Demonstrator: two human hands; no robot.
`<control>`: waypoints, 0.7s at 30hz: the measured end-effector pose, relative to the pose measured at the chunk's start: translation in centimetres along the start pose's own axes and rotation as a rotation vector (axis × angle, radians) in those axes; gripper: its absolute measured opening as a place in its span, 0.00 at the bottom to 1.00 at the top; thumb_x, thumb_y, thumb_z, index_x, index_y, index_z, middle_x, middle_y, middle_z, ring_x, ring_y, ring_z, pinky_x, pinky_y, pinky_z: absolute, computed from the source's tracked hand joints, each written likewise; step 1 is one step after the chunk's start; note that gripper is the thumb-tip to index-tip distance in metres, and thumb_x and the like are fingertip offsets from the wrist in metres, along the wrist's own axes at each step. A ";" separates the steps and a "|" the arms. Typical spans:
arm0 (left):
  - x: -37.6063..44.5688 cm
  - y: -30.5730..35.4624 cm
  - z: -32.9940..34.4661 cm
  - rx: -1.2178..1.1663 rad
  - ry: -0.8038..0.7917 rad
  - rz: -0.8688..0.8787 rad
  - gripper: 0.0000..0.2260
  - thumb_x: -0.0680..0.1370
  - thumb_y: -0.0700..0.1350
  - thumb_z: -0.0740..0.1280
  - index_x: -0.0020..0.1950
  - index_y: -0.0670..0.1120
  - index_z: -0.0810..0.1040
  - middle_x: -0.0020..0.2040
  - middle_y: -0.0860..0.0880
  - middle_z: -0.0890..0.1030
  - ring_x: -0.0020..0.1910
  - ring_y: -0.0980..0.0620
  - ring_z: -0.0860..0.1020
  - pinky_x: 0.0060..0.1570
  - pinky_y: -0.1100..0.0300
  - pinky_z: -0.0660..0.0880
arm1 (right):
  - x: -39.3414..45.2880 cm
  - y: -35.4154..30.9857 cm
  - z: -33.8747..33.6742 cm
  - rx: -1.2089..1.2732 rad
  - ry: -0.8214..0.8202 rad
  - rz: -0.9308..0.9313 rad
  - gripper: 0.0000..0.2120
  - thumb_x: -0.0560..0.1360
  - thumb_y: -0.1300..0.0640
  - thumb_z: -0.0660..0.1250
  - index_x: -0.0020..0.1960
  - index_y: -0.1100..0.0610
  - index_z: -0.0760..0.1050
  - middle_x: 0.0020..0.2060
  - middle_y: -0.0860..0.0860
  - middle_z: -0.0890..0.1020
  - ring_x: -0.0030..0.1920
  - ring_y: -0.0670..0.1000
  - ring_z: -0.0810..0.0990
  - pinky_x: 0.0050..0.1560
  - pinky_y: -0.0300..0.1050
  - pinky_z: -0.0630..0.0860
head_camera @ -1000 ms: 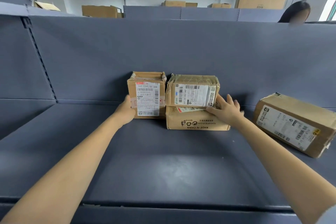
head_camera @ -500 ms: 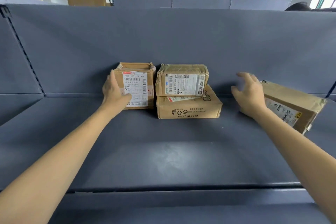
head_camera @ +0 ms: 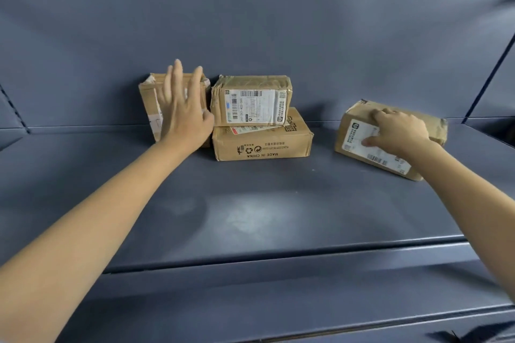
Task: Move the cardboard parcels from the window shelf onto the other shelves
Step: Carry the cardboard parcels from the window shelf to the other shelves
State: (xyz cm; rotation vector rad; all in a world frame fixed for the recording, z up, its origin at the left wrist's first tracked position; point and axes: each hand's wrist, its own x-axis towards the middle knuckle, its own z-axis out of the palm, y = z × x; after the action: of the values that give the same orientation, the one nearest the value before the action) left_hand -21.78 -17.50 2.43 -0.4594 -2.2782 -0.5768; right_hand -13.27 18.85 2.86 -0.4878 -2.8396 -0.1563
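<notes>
Mostly hidden behind the left hand (head_camera: 184, 117): leftmost parcel (head_camera: 149, 103).

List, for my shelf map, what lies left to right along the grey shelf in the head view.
Upright parcel behind the left hand → two stacked parcels, small parcel atop the MADE IN CHINA box → tilted parcel under the right hand.

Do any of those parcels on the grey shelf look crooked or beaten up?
Yes. The parcel on the right, under the right hand, sits turned at an angle to the back wall. The top stacked parcel has crumpled, torn corners, and it overhangs the flat parcel beneath unevenly.
</notes>
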 end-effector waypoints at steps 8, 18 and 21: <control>-0.9 5.2 2.7 -0.062 -0.085 0.209 0.24 0.70 0.35 0.65 0.66 0.41 0.70 0.75 0.37 0.55 0.74 0.37 0.52 0.73 0.42 0.49 | -1.4 2.0 -0.5 0.114 -0.006 -0.184 0.37 0.71 0.50 0.73 0.75 0.48 0.60 0.72 0.51 0.67 0.72 0.57 0.62 0.71 0.50 0.55; -1.9 8.5 5.2 -0.167 -0.146 0.294 0.16 0.67 0.32 0.65 0.54 0.38 0.78 0.69 0.35 0.67 0.68 0.34 0.63 0.68 0.43 0.58 | -1.0 2.0 0.8 0.123 0.009 -0.225 0.45 0.65 0.52 0.78 0.75 0.57 0.58 0.74 0.55 0.63 0.74 0.56 0.60 0.71 0.48 0.55; -2.2 9.4 5.8 -0.173 -0.189 0.297 0.14 0.68 0.33 0.66 0.53 0.39 0.79 0.68 0.37 0.69 0.68 0.36 0.63 0.68 0.46 0.58 | -0.2 1.8 1.0 0.135 0.009 -0.257 0.44 0.66 0.53 0.77 0.75 0.57 0.58 0.74 0.54 0.63 0.74 0.56 0.60 0.71 0.48 0.54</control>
State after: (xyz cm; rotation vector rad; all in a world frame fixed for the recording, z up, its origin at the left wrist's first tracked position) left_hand -19.13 -6.91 -0.33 -0.9550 -2.2848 -0.6000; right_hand -12.76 20.67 1.93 -0.0927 -2.8690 -0.0131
